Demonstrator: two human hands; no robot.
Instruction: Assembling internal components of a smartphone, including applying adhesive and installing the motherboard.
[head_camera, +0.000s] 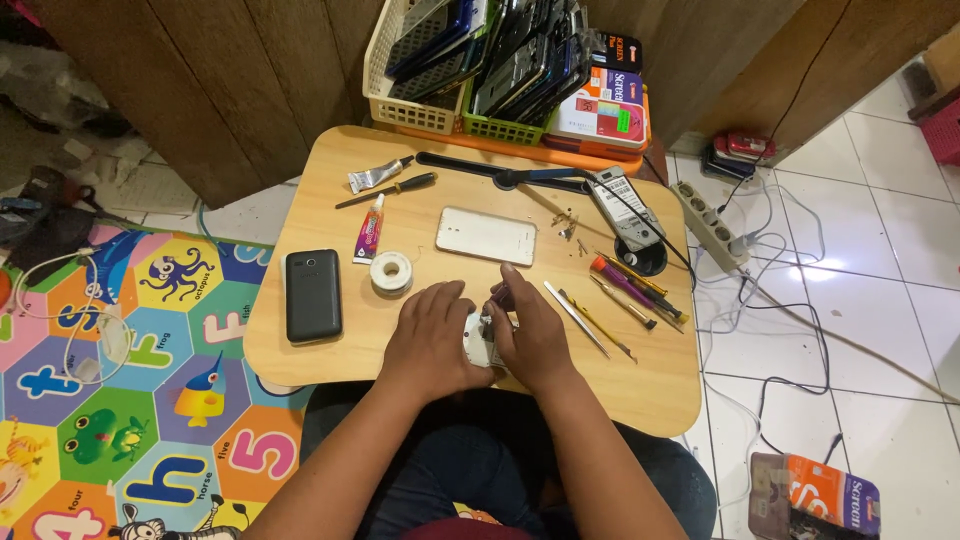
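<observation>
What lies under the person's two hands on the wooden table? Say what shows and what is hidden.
A small white device shows between the left hand and right hand. The hands cover most of it.

Dark brown wooden plank wall (230, 90) along top. Low light-wood table with rounded corners (650, 390) at centre. Glossy white tiled floor (890, 290) on right, bright lamp glare on tiles near white power strip (712, 226); thin cables trail across tiles. Colourful foam play mat with animals, letters, numbers (130, 400) covers floor on left.
</observation>
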